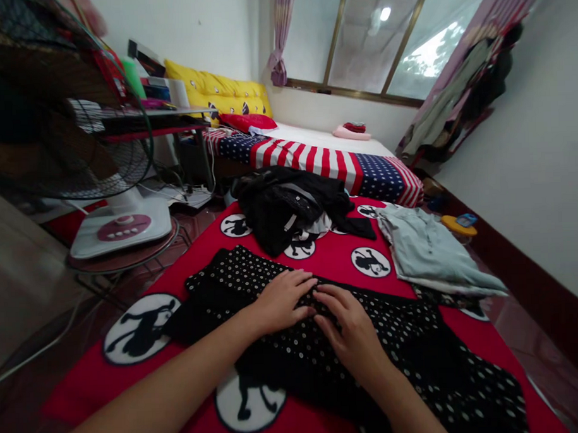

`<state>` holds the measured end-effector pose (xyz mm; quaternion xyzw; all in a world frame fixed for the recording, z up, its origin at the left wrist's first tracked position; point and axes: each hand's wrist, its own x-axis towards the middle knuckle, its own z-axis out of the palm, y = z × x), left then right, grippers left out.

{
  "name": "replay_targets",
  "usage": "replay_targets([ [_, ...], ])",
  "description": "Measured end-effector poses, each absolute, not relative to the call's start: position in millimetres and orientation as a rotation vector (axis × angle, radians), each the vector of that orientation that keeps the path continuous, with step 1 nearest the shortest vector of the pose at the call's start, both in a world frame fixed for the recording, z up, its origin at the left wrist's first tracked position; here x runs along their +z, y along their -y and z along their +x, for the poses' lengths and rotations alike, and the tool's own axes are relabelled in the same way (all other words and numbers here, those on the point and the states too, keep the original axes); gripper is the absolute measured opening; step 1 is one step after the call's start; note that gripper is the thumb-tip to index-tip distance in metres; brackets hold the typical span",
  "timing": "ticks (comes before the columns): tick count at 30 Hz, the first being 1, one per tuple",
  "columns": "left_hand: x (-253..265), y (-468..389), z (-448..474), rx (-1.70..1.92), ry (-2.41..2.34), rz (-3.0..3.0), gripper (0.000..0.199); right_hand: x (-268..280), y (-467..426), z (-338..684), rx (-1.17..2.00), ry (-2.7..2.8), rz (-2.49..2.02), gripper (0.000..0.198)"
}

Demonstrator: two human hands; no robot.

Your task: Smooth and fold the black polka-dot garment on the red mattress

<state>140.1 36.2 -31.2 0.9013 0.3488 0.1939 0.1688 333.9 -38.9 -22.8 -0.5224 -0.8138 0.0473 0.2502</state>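
Note:
A black garment with white dots [401, 329] lies spread, partly folded, across the red cover with round black-and-white figures [186, 264]. On its middle rests my left hand [287, 298], palm down with fingers stretched out. Close beside it, my right hand [347, 322] also touches the cloth, its fingers apart and slightly bent. The fingertips of both hands nearly meet near the garment's far edge. Beyond lies a heap of black clothes [288, 204]. To the right is a stack of folded pale grey-green clothes [427, 243].
A fan [123, 225] stands on a round stool [124, 263] at the left, before a cluttered desk [185, 111]. Behind is a bed with a striped and starred cover [306, 159]. Clothes [460, 97] hang by the right wall, above a yellow-topped stool [457, 226].

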Motion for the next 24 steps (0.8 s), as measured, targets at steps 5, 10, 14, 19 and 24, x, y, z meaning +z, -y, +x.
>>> replay_targets([
  [5,-47.3,-53.1,111.5,0.357,-1.289,2.633,0.067,-59.1,33.4,341.8,-0.145,2.411,-1.560,0.059],
  [10,-48.9,-45.2,84.1,0.355,-1.579,2.612,0.067,-65.5,37.0,346.0,-0.232,2.427,-1.582,0.060],
  [14,-55.4,-32.3,66.6,0.420,-1.697,2.633,0.071,-64.1,38.8,345.5,-0.267,2.423,-1.540,0.061],
  [19,-58.2,-11.0,44.6,0.464,-1.759,2.638,0.076,-65.5,39.8,347.7,-0.259,2.410,-1.488,0.058],
  [24,-35.4,-11.3,27.2,0.513,-1.752,2.527,0.048,-63.2,42.4,337.1,-0.161,2.338,-1.535,0.047],
])
